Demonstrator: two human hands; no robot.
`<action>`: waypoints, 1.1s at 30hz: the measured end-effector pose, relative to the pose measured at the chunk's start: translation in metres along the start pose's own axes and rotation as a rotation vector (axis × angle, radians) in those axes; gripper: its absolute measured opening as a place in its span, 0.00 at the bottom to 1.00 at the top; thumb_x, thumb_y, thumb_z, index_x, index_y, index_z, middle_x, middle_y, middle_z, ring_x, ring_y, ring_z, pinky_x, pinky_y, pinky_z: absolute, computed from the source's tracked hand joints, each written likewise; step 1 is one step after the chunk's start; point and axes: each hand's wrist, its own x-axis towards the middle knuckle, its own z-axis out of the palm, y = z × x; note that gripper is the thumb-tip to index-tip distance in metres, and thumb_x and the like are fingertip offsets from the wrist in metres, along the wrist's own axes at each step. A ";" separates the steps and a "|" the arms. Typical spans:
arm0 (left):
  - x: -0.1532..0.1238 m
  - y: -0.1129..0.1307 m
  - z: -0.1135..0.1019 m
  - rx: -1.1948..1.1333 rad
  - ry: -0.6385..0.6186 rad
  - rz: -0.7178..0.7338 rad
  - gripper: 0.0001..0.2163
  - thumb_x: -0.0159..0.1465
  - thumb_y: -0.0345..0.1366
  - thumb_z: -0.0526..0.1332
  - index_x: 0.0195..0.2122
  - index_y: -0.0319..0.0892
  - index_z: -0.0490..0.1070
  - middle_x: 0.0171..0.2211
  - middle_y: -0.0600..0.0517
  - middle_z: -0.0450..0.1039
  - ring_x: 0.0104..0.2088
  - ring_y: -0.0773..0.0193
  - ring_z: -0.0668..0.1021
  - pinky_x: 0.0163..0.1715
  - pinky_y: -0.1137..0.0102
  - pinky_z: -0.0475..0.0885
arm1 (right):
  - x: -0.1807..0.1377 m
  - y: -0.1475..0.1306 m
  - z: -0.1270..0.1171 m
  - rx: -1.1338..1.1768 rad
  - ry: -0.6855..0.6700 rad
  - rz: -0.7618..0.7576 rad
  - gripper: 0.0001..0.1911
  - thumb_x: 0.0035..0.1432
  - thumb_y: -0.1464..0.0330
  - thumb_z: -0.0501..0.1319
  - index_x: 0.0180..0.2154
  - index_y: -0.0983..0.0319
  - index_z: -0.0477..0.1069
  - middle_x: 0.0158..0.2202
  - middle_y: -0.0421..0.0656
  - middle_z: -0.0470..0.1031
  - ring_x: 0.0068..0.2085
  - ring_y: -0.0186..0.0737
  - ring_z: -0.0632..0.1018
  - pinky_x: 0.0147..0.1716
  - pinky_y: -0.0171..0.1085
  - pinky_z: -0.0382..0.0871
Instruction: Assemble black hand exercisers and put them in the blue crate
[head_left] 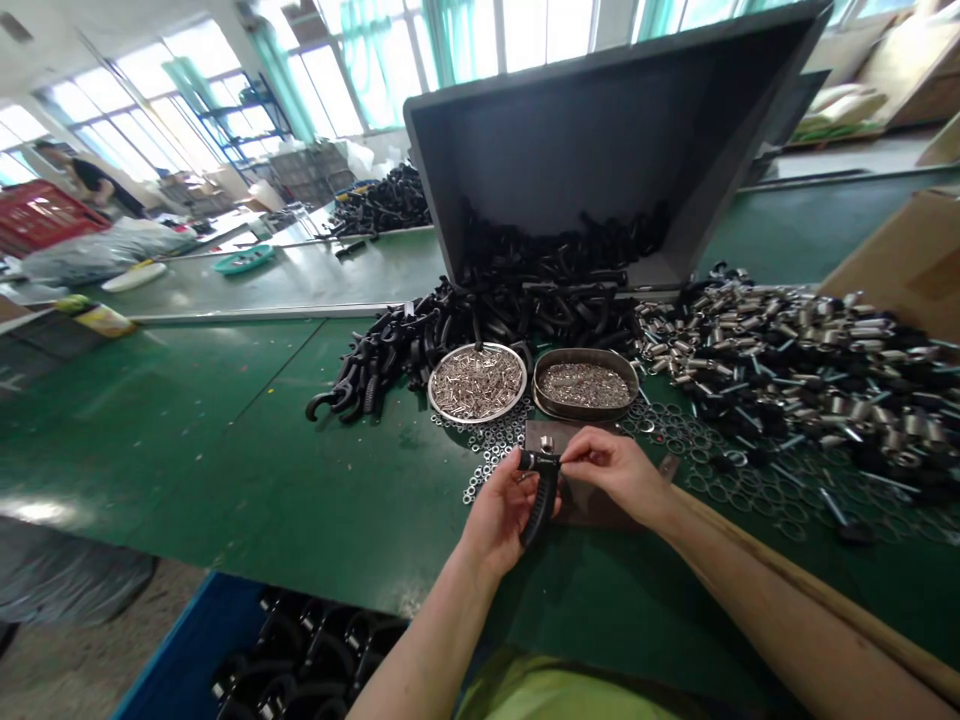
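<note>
My left hand [491, 520] is wrapped round a black curved handle [542, 508] with a ribbed grip, its short crosspiece uppermost. At the right end of that crosspiece, my right hand [619, 472] has thumb and fingertips pinched together; what they hold, if anything, is too small to make out. Under the hands lies a brown metal plate [589, 503] with a small shiny metal fitting [547, 443] standing on it. Just beyond are a round dish of small metal pins [478, 383] and an oval tin of tiny metal parts [585, 386].
Loose nuts [491, 452] lie left of the plate. Black handles [420, 335] are heaped before a tipped grey bin [600, 150]. On the right spread metal springs and black knobs [810, 370], with wire rings [720, 470] nearer. A blue crate [187, 650] of black parts stands below the table edge.
</note>
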 end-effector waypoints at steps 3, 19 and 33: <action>0.003 0.000 -0.002 0.044 0.013 0.001 0.13 0.60 0.42 0.61 0.36 0.34 0.72 0.27 0.48 0.74 0.25 0.66 0.76 0.30 0.71 0.75 | -0.001 0.001 0.000 0.040 -0.020 0.041 0.08 0.44 0.65 0.67 0.25 0.62 0.72 0.27 0.39 0.71 0.32 0.36 0.72 0.33 0.36 0.66; 0.014 0.014 0.005 1.117 -0.097 0.385 0.27 0.45 0.45 0.71 0.46 0.42 0.72 0.42 0.47 0.75 0.43 0.55 0.75 0.46 0.62 0.66 | 0.004 0.019 -0.030 -1.087 -0.122 -0.687 0.10 0.58 0.75 0.53 0.40 0.61 0.70 0.33 0.44 0.75 0.33 0.39 0.73 0.31 0.37 0.62; 0.017 -0.025 -0.010 1.986 0.145 0.739 0.25 0.47 0.44 0.70 0.44 0.41 0.68 0.42 0.46 0.71 0.44 0.51 0.70 0.45 0.57 0.67 | -0.092 0.039 -0.084 -1.367 0.075 -0.172 0.16 0.59 0.59 0.55 0.46 0.60 0.69 0.42 0.49 0.74 0.40 0.46 0.75 0.33 0.41 0.69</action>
